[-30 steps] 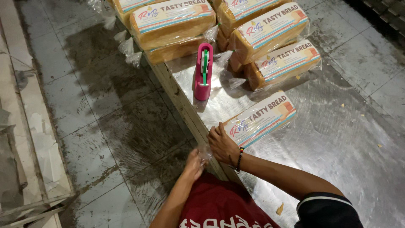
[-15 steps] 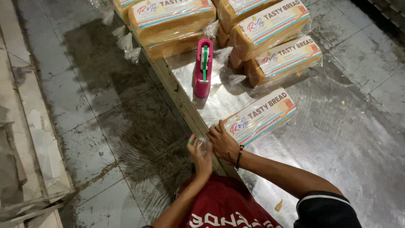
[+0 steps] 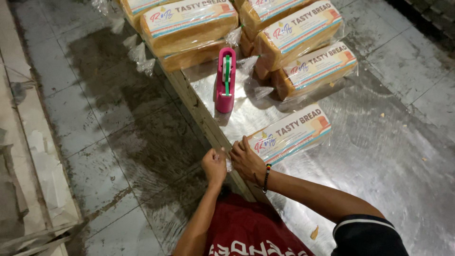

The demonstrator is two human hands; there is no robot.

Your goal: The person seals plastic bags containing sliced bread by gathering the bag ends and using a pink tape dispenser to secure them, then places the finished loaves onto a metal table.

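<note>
A bagged loaf of bread point(image 3: 290, 134) lies on the metal-topped table point(image 3: 379, 142) near its front edge. My right hand point(image 3: 247, 161), with a beaded band on the wrist, grips the gathered open end of the loaf's plastic bag at the table edge. My left hand point(image 3: 214, 165) is just left of it, fingers pinched on the same twisted bag end. A pink bag-sealing tape dispenser point(image 3: 225, 79) with green tape stands upright on the table beyond the loaf.
Several more bagged loaves point(image 3: 303, 28) are stacked at the far end of the table. Left of the table is a wet tiled floor point(image 3: 104, 118). A pale ledge point(image 3: 33, 156) runs along the far left.
My left hand has risen from below the table edge to meet my right hand at the bag's end. The loaf has stayed in place.
</note>
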